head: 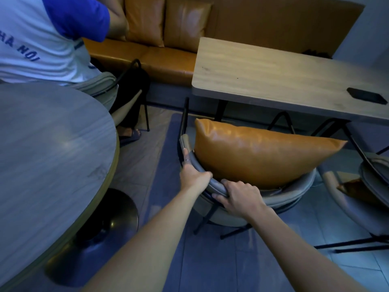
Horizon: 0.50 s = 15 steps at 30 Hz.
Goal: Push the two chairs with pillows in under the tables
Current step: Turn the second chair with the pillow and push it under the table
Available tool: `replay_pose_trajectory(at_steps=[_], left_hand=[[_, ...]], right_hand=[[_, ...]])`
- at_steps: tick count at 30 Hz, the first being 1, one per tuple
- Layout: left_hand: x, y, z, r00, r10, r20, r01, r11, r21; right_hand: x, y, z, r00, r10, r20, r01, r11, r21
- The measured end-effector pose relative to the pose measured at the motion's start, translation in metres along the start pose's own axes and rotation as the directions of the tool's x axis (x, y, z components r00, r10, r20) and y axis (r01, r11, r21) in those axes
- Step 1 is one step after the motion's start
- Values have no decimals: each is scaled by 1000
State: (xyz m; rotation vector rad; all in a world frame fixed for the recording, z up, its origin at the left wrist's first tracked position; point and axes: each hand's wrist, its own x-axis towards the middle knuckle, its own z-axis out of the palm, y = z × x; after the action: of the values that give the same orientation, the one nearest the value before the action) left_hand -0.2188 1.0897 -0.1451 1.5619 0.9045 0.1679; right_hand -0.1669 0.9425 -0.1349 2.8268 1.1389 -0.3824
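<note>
So from the head cam, you've got both hands on the curved grey backrest of the near chair (280,199), which sits dead centre in view. Your left hand (192,175) is wrapped over the padded rim at about 9 o'clock of the chair, fingers curled round it, one finger with a ring stretched along the rim toward 11 o'clock. Your right hand (237,197) is just beside it at roughly 7 o'clock of the chair, fingers (219,196) hooked under the rim and thumb on top, so both grips are closed tight on the backrest, nothing loose. The big orange pillow (259,152) stands on the seat, leaning against the inside of the backrest, its far corners pointing to 10 and 2 o'clock. The front of the seat is already tucked partly beneath the rectangular wooden table (273,74) at 12 o'clock, black legs splayed on the tiled floor (210,260). On that table, over at 3 o'clock, lies a dark phone (367,95). A second grey chair (370,197) sits at the 3 o'clock edge of view, with a bit of orange pillow (355,188) showing on it; can't tell how far under the table it is. A round grey table (42,154) fills 9 o'clock, a seated person (42,39) is at 11 o'clock, and an orange bench sofa (168,39) runs along 12 o'clock.
</note>
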Motion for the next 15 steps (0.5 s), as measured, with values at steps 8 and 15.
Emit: replay_pose_trajectory(at_steps=[8,15], left_hand=[[-10,-2,-2,1000,-13,14,13,1000,10],[-12,-4,3,999,5,32,-5,1000,4]], right_hand=[[-9,-2,2,999,-24,21,23,1000,10],[-11,2,4,1000,1,23,-1,1000,9]])
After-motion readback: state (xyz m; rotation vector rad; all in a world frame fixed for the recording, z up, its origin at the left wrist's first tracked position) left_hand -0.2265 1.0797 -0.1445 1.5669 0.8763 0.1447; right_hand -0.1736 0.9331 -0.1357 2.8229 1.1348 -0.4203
